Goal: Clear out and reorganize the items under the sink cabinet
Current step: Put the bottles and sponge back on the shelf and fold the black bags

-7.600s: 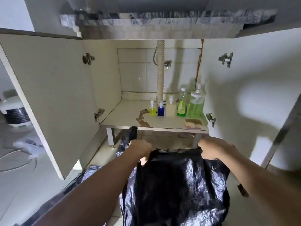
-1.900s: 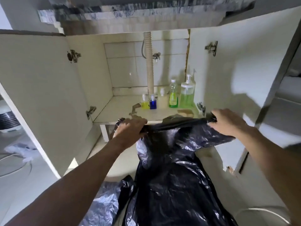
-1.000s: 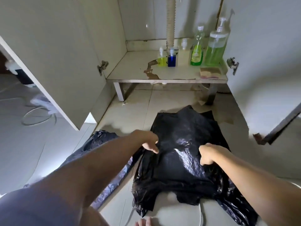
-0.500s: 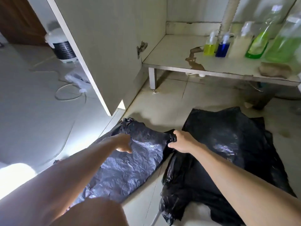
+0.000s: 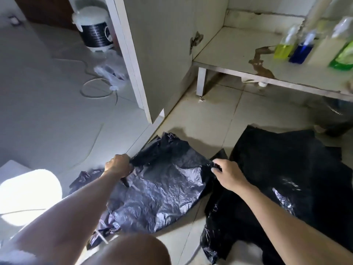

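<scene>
Now left hand (image 5: 118, 165) pinches left edge of crumpled grey bag (image 5: 162, 190) on floor (image 5: 200, 121); right hand (image 5: 228, 175) pinches right edge. Second black bag (image 5: 286, 169) flat beside, before open cabinet shelf (image 5: 229, 48) with bottles.

- Left hand (image 5: 118, 166): arm extended forward and down, fingers curled, pinching the left edge of the crinkled dark grey plastic bag (image 5: 162, 190).
- Right hand (image 5: 230, 175): arm extended forward from lower right, knuckles up, fingers pinching the same bag's right edge.
- A bare knee shows at bottom centre.
</scene>
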Demonstrator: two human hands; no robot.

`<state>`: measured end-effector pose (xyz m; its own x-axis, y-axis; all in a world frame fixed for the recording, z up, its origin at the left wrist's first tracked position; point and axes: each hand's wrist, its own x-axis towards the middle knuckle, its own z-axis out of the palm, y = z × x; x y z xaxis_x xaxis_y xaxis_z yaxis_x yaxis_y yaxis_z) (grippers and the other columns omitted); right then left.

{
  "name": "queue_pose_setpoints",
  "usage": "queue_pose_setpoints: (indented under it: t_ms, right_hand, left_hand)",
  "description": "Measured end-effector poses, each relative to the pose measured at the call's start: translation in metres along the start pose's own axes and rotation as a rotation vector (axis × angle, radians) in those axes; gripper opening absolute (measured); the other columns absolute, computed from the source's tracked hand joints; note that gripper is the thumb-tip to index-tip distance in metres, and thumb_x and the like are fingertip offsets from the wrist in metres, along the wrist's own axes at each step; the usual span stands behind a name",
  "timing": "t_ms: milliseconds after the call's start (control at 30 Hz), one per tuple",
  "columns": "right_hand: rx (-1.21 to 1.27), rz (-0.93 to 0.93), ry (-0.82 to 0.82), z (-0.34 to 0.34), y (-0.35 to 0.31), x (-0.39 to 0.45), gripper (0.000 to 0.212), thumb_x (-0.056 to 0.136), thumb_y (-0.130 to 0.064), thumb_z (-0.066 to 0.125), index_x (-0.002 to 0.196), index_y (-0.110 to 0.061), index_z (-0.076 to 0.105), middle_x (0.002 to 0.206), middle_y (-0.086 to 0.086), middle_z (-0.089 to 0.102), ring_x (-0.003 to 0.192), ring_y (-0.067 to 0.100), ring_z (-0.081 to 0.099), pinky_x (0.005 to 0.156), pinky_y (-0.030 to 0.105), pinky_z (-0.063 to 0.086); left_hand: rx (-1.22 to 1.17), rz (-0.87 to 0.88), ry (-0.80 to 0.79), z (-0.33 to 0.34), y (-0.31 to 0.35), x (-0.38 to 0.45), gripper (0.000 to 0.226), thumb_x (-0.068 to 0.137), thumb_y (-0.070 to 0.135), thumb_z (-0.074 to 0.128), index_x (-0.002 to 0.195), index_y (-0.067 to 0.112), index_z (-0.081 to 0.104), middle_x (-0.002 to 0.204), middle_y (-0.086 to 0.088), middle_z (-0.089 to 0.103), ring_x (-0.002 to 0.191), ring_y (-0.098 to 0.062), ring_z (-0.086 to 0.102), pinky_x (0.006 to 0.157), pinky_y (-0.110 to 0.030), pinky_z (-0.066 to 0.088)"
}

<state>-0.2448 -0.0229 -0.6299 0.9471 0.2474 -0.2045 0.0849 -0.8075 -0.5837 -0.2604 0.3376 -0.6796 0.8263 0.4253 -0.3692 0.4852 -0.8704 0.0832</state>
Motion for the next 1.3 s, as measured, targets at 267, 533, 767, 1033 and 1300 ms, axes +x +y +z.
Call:
queue_pose_setpoints:
  t_ms: [267, 533, 767, 1033, 1300]
  right_hand:
    - [0.297, -0.235, 0.01, -0.123, -0.067, -0.032, 0.026, 0.096, -0.005, 0.049, 0.098, -0.022, 0.068, 0.099, -0.008, 0.068, 0.094, 0.008, 0.061, 0.084, 0.019, 0.041]
    - [0.923, -0.4, 0.206, -0.282, -0.093, -0.106, 0.057, 0.092, 0.013, 0.035, 0.065, -0.018, 0.075, 0.057, -0.006, 0.069, 0.055, 0.001, 0.065, 0.063, 0.016, 0.055]
    - [1.141, -0.336, 0.458, -0.366, -0.011, -0.161, 0.024, 0.076, 0.007, 0.056, 0.086, -0.009, 0.071, 0.074, 0.004, 0.073, 0.067, 0.014, 0.069, 0.07, 0.027, 0.052]
    - [0.36, 0.228, 0.466, -0.36, 0.063, -0.166, 0.028, 0.087, 0.003, 0.042, 0.093, -0.012, 0.065, 0.093, 0.008, 0.065, 0.091, 0.027, 0.06, 0.077, 0.028, 0.052]
    - [-0.395, 0.466, 0.226, -0.349, 0.055, -0.173, 0.008, 0.079, -0.006, 0.045, 0.084, -0.011, 0.047, 0.083, 0.003, 0.05, 0.072, 0.018, 0.051, 0.051, 0.023, 0.034]
  left_hand:
    - [-0.06, 0.196, -0.08, -0.074, 0.065, -0.045, 0.049, 0.093, 0.04, 0.056, 0.132, 0.01, 0.052, 0.127, -0.009, 0.059, 0.115, -0.028, 0.057, 0.092, -0.033, 0.044]
    - [-0.814, 0.642, -0.458, -0.167, 0.215, -0.132, 0.1, 0.062, 0.073, 0.064, 0.143, 0.023, 0.036, 0.144, 0.004, 0.04, 0.135, -0.016, 0.034, 0.114, -0.041, 0.026]
    - [-0.929, 0.771, -0.491, -0.211, 0.336, -0.193, 0.035, 0.088, 0.043, 0.056, 0.098, 0.009, 0.053, 0.079, -0.003, 0.051, 0.069, -0.014, 0.046, 0.072, -0.025, 0.04]
    - [-0.497, 0.877, 0.245, -0.23, 0.384, -0.222, 0.042, 0.096, 0.038, 0.05, 0.084, 0.0, 0.061, 0.078, -0.013, 0.056, 0.075, -0.024, 0.052, 0.062, -0.029, 0.033]
    - [-0.227, 1.031, 0.322, -0.234, 0.373, -0.227, 0.031, 0.098, 0.03, 0.047, 0.082, 0.007, 0.061, 0.071, -0.009, 0.06, 0.072, -0.027, 0.058, 0.063, -0.028, 0.037]
